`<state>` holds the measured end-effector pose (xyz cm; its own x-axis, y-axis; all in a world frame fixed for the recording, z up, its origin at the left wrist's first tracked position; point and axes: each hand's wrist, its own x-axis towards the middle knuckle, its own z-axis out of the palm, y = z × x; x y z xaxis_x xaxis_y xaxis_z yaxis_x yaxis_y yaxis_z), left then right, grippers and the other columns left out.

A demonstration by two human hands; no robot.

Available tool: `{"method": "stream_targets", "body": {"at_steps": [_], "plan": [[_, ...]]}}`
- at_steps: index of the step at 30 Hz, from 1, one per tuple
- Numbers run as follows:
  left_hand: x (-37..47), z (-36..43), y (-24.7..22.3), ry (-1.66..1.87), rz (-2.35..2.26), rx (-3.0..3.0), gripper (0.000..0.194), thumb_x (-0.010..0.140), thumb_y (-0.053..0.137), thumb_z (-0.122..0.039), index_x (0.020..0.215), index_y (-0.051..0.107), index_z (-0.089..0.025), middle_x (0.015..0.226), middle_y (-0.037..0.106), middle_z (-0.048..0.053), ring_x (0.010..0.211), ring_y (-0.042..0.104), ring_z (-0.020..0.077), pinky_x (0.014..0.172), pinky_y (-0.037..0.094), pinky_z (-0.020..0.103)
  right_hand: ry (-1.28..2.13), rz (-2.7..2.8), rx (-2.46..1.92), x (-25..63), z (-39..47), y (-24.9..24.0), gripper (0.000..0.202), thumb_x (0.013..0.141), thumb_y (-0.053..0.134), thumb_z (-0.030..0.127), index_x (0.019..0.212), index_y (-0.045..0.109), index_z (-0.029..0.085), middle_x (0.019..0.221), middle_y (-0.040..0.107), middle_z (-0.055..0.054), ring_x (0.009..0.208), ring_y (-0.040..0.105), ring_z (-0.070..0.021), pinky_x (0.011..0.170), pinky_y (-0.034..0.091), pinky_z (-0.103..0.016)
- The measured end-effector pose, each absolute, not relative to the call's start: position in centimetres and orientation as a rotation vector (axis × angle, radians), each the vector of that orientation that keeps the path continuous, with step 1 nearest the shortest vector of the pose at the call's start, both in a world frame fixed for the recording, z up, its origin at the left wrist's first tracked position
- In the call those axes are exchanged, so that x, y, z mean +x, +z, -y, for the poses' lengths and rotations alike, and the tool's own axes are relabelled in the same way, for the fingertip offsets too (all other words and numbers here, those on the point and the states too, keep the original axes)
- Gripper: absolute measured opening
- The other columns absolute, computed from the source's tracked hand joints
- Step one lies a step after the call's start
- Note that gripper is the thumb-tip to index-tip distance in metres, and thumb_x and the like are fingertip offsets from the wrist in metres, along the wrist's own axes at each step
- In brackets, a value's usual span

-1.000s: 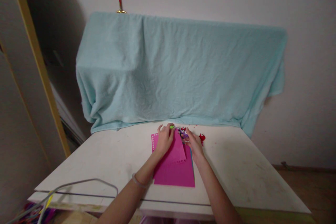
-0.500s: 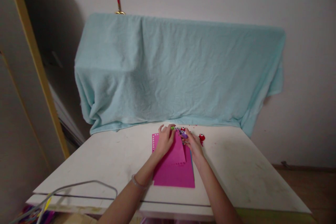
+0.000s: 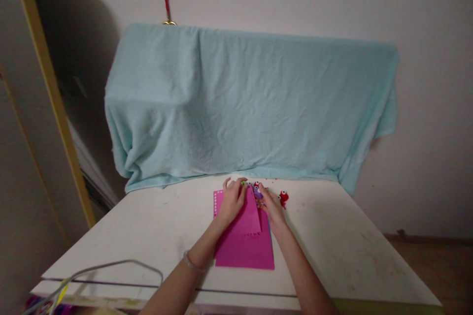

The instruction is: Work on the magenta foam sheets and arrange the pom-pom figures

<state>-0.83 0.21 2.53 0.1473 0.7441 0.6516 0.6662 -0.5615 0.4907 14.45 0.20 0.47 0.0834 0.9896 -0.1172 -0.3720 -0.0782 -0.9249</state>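
Observation:
A sheet of pink paper (image 3: 246, 219) has rows of round holes along its left, top and lower right edges. It lies askew on a larger pink sheet (image 3: 244, 253). My left hand (image 3: 233, 201) rests on the upper part of the punched sheet, with its fingers curled round the top edge. At the sheet's upper right corner, my right hand (image 3: 272, 206) grips a small purple hole punch (image 3: 257, 192) with cartoon eyes, its thumb on top. My fingers partly hide the punch. Similar green (image 3: 243, 183) and red (image 3: 284, 198) pieces lie close by.
The white table (image 3: 340, 246) has small red bits scattered near its back edge. A pale blue cloth (image 3: 258, 103) hangs behind it. A grey cable (image 3: 121, 262) loops over the front left. Blue edging shows under the pink sheets.
The view has tilted up slightly, so the table sits a little lower. The purple punch looks turned more upright in my right hand. My left hand keeps its place on the sheet.

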Motion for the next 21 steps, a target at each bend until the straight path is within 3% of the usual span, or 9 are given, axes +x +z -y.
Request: {"method": "stream_targets", "body": {"at_steps": [21], "plan": [[-0.78, -0.07, 2.86, 1.397, -1.457, 2.312, 0.021, 0.098, 0.036, -0.027, 0.112, 0.052, -0.025, 0.104, 0.067, 0.002, 0.098, 0.061, 0.0166, 0.111, 0.025, 0.046, 1.346, 0.884, -1.074, 14.08, 0.33, 0.92, 0.047, 0.069, 0.072, 0.060, 0.090, 0.069, 0.017, 0.081, 0.073, -0.008, 0.060, 0.065, -0.0184, 0.049, 0.047, -0.025]]}}
